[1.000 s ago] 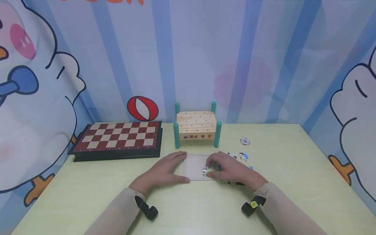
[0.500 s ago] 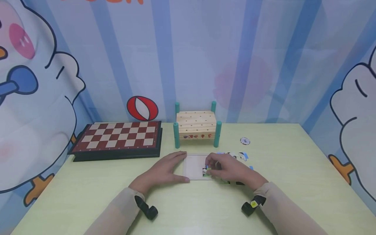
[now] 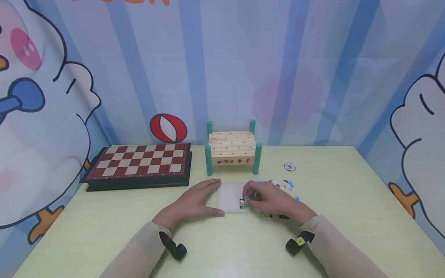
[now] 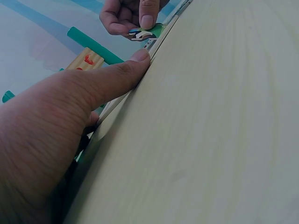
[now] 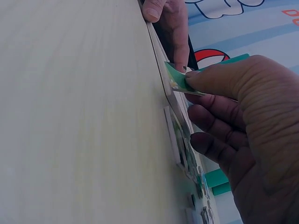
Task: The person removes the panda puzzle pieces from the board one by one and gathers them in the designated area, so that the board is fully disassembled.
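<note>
In the head view a pale flat puzzle tray lies on the table in front of the person. My left hand braces its left side, thumb at the near corner and straight fingers at the far one. Seen from the left wrist, that thumb rests along the tray's edge. Between thumb and fingers, my right hand pinches a small puzzle piece with a green printed face. The piece is tilted, right at the near rim in the right wrist view. Several loose puzzle pieces lie to the right, partly hidden by the right hand.
Behind the left hand stands a red and white chessboard box. A wooden pegboard stand with green posts is behind the tray. A round chip lies at the back right. A printed cloth hangs behind the table.
The right fingertips and the puzzle piece have shifted slightly and turned over the tray, and more of the piece shows. The left hand has stayed still.
</note>
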The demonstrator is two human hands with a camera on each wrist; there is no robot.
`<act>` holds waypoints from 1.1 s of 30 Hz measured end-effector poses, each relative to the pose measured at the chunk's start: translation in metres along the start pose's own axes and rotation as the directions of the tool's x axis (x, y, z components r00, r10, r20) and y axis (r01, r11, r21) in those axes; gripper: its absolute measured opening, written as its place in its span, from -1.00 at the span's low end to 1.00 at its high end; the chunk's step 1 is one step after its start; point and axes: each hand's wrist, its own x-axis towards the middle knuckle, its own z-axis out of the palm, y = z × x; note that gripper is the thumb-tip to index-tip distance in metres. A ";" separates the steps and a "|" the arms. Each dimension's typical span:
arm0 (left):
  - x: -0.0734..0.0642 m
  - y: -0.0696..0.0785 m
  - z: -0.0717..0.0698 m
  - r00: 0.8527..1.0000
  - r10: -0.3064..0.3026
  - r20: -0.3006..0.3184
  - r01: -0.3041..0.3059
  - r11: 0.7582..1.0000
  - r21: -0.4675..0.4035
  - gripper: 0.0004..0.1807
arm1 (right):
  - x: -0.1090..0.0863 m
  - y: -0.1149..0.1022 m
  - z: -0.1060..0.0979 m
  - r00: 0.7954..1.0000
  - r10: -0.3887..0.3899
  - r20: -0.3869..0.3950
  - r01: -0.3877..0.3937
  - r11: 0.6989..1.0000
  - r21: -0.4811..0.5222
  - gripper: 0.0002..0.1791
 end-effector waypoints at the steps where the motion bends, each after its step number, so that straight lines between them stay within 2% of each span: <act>1: 0.000 0.000 0.000 1.000 0.000 0.000 0.000 1.000 -0.001 0.13 | 0.000 0.000 0.000 1.000 0.000 0.000 0.000 1.000 0.002 -0.82; 22: 0.001 -0.003 0.001 1.000 0.001 0.000 -0.001 1.000 0.009 0.15 | 0.000 0.000 -0.001 1.000 -0.029 -0.004 0.029 0.999 0.043 -0.84; 28: 0.001 -0.002 0.001 1.000 -0.011 0.009 0.010 1.000 0.010 0.15 | -0.003 0.003 -0.003 0.998 -0.060 -0.033 0.062 0.996 0.058 -0.84; 33: 0.000 -0.001 0.001 1.000 -0.012 0.010 0.012 1.000 0.009 0.14 | -0.011 0.008 -0.009 0.996 -0.067 -0.064 0.069 0.997 0.029 -0.85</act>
